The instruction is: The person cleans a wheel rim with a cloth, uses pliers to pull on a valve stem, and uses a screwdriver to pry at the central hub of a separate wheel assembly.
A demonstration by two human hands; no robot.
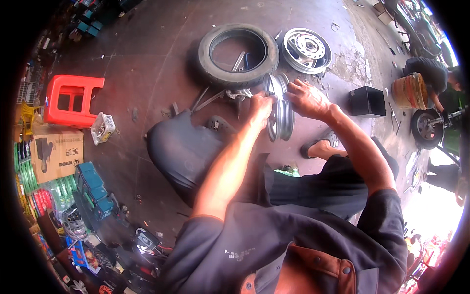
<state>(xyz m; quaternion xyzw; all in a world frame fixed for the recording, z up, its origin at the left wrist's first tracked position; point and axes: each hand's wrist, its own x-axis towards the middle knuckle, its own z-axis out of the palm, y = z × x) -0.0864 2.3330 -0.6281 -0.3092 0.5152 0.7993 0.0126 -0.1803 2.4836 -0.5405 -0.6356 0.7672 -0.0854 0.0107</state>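
Observation:
A silver wheel rim [280, 122] stands on edge in front of me. My left hand [260, 104] is closed on its left side, and my right hand [308, 100] grips its upper right, fingers curled at the edge; what lies under my fingertips is too small to make out. Just beyond it a black tyre [213, 63] lies flat, with metal bars [237, 66] partly showing in and below its opening. A white-and-silver wheel [306, 49] lies to its right. My bent legs and sandaled feet flank the rim.
Left: red stool [68, 117], small container [103, 128], cardboard box [56, 154], teal cases [93, 188] and clutter. Right: black square bin [366, 102], stained bucket [406, 90], another person [426, 73] beside a vehicle wheel [426, 130], tools on the floor.

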